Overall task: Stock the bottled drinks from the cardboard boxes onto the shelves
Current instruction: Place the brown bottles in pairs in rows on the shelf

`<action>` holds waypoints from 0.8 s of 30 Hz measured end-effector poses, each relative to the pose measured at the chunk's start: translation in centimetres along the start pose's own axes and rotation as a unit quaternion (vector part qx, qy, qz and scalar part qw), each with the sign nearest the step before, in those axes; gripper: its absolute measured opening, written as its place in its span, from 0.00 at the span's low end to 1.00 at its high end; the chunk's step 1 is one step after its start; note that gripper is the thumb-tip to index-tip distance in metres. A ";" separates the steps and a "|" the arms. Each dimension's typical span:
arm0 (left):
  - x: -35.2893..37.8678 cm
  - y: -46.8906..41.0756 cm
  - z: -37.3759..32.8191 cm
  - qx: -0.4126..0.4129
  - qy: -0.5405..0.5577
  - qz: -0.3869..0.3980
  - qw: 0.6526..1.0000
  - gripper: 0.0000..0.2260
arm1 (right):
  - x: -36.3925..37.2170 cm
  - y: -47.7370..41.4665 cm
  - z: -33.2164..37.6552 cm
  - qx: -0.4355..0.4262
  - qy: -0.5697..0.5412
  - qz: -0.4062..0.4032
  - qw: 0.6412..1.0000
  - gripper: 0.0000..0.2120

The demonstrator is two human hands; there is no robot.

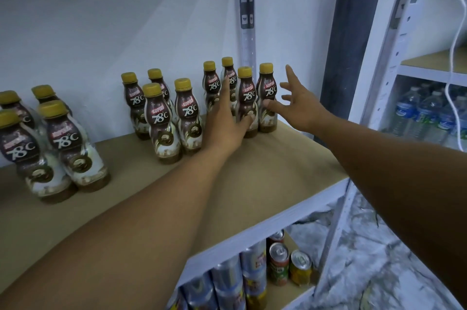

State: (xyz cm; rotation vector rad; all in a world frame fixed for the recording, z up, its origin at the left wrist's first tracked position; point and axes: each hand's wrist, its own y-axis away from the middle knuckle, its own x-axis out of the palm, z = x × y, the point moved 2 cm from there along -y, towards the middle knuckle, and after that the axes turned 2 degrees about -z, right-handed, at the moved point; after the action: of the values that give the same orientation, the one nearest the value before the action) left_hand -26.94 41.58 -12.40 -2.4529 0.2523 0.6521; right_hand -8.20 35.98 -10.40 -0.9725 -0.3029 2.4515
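While the rightmost cluster of four Kopiko 78°C bottles [249, 100] stands upright near the back of the brown shelf board [265, 170], the left hand [225, 120] lies against that cluster's left side, fingers straight, thumb on its front bottle, gripping nothing. Just right of the cluster, the right hand [300, 107] is splayed wide, thumb at the end bottle. Probably both are squaring the group up. Two more foursomes [164, 117] stand left of the cluster.

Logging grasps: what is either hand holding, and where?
Nothing gripped: left hand lies flat against the rightmost bottles; right hand is spread open beside them.
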 end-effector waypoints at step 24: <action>-18.6 40.8 -0.9 -0.157 0.010 0.117 0.981 0.14 | 6.9 40.8 11.2 0.073 -0.018 0.132 0.988 0.16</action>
State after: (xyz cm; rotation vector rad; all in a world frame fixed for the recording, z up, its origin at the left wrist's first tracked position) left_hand -55.51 8.50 -22.30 -2.7586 0.4841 0.8220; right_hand -34.68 4.13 -21.39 -0.9581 -0.0039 2.6867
